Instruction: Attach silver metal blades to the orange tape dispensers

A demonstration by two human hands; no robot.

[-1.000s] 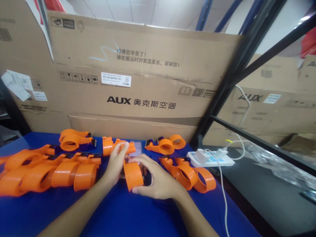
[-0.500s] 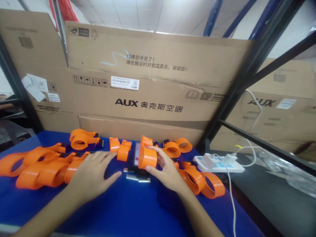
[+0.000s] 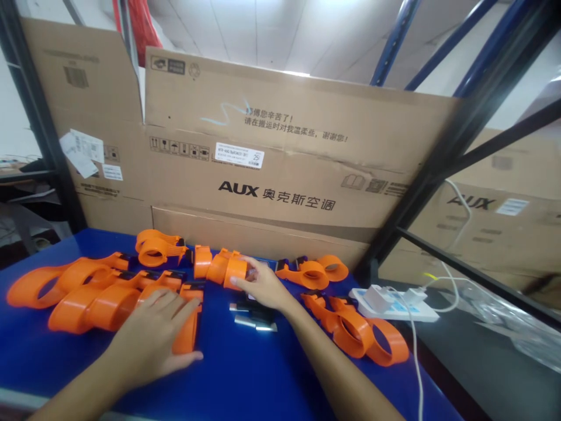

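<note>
Grasping a smooth orange plastic ring-shaped holder (image 3: 235,272) between thumb and fingers, the right hand (image 3: 263,283) now has it at the right end of a short row at far centre, beside two matching orange holders (image 3: 217,268); half a second ago it was raised apart from them, so that row seems to be gaining a third piece. The left hand (image 3: 151,333), spread wide at the left earlier, now arches over a dark-tipped orange plastic holder (image 3: 188,332) at the near left; its grip looks loose, and I cannot tell whether it bears any weight. Both holders have broad, thin, glossy curved walls. Between the hands, slim shiny metal strips with black parts (image 3: 254,321) lie flat on the smooth blue desk (image 3: 249,380). Matte brown corrugated cardboard (image 3: 280,231) stands along the far edge.
</note>
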